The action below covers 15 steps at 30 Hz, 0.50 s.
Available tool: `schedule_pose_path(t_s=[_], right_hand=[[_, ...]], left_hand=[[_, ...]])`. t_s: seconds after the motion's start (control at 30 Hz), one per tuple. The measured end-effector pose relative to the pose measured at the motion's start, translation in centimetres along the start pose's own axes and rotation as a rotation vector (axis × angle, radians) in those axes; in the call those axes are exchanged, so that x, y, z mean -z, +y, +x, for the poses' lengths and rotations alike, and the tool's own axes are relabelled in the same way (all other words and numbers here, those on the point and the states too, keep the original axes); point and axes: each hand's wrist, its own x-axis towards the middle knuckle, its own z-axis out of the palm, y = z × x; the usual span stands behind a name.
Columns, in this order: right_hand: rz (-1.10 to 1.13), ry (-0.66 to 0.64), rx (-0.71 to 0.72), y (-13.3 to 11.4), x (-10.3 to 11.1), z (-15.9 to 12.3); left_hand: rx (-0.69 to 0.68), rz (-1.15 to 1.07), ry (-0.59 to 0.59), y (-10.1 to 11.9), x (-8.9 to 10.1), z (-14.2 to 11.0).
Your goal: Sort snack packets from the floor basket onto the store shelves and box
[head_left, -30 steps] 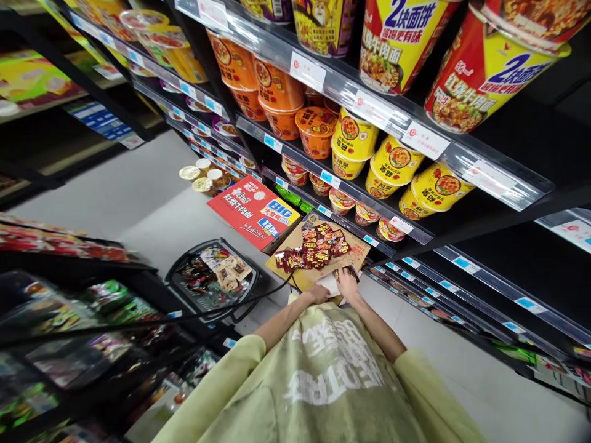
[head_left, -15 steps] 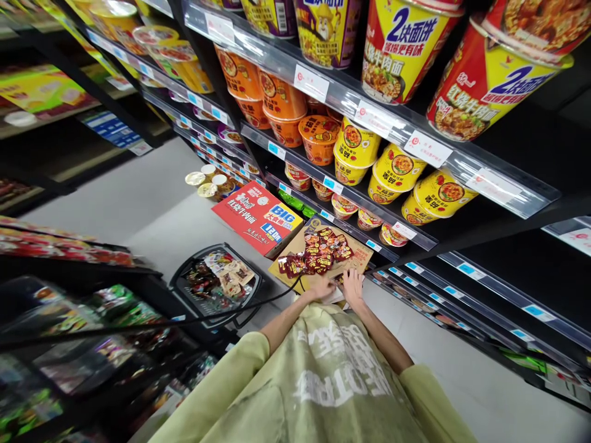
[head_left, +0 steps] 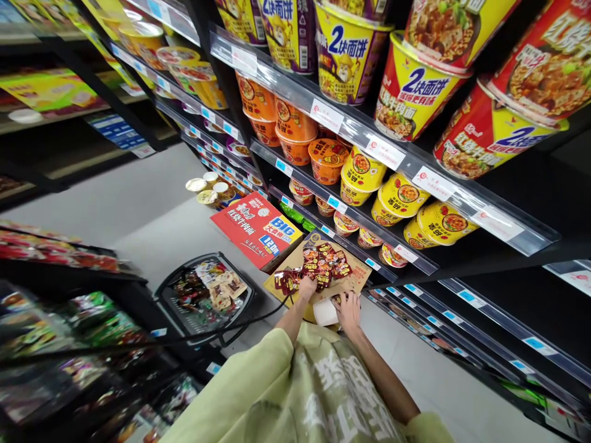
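Note:
A flat brown cardboard box (head_left: 355, 282) lies on the floor by the bottom shelf, with several dark red snack packets (head_left: 325, 264) heaped on it. My left hand (head_left: 306, 287) reaches into the near edge of that heap, its fingers curled among the packets. My right hand (head_left: 348, 309) rests lower on the box edge, fingers bent over a dark packet, beside a white sheet (head_left: 324, 312). Whether either hand truly grips a packet is too small to make out.
A red carton (head_left: 256, 226) lies beyond the brown box, with several noodle cups (head_left: 206, 187) on the floor behind it. A black shopping basket (head_left: 203, 294) with snacks stands at left. Shelves of instant-noodle bowls (head_left: 397, 197) rise on the right; another snack rack (head_left: 55, 332) is at left.
The view shifted downward slightly. My left hand moved forward from the box edge into the red packets. My right hand stayed near the white sheet.

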Motion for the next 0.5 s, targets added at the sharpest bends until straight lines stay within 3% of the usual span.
schedule_pose_path(t_s=[0.23,0.37,0.43,0.5], right_hand=[[0.155,0.1,-0.097,0.6,1.7,-1.7],[0.428,0.219,-0.13,0.9,3.3,-1.8],[0.633,0.188,-0.15,0.6,3.8,-1.7],[0.881,0.036,-0.203,-0.2,4.1,-1.6]], left_hand=[[0.001,-0.064,-0.012,0.0,0.4,0.1],[-0.051,-0.126,0.0,0.2,1.3,-1.3],[-0.099,-0.161,-0.012,0.0,1.4,-2.8],[-0.154,-0.189,-0.038,-0.5,1.0,-4.8]])
